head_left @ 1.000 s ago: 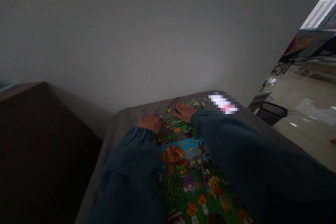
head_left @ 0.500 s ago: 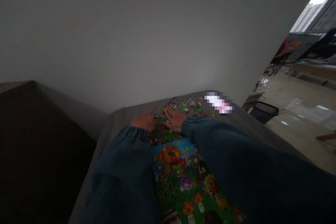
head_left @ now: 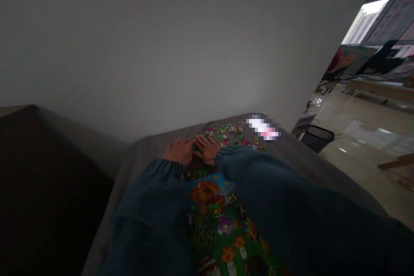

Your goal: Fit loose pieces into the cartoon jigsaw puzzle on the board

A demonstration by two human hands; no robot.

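Note:
My left hand [head_left: 179,151] lies palm down on the grey cloth, its fingers stretched forward. Right beside it, my right hand [head_left: 207,149] rests flat with fingers extended, close to the left one. Under and between the hands lie jigsaw pieces, mostly hidden. Loose colourful jigsaw pieces [head_left: 228,129] spread beyond my right hand. More dark green pieces [head_left: 194,174] show just below my hands. Nearer to me is a printed puzzle picture [head_left: 223,224] with cartoon plants, mushrooms and a pumpkin, partly covered by my sleeves.
A grey cloth [head_left: 142,148] covers the table, which stands against a plain wall [head_left: 161,51]. One bright blurred-out patch [head_left: 263,128] sits at the far right of the table. A dark brown box-like block [head_left: 48,189] is on the left. Beyond the right edge stands a black bin [head_left: 317,138].
My left hand has gone from curled to stretched out beside the right hand. The right hand has shifted slightly, covering pieces between them. The view has turned a little.

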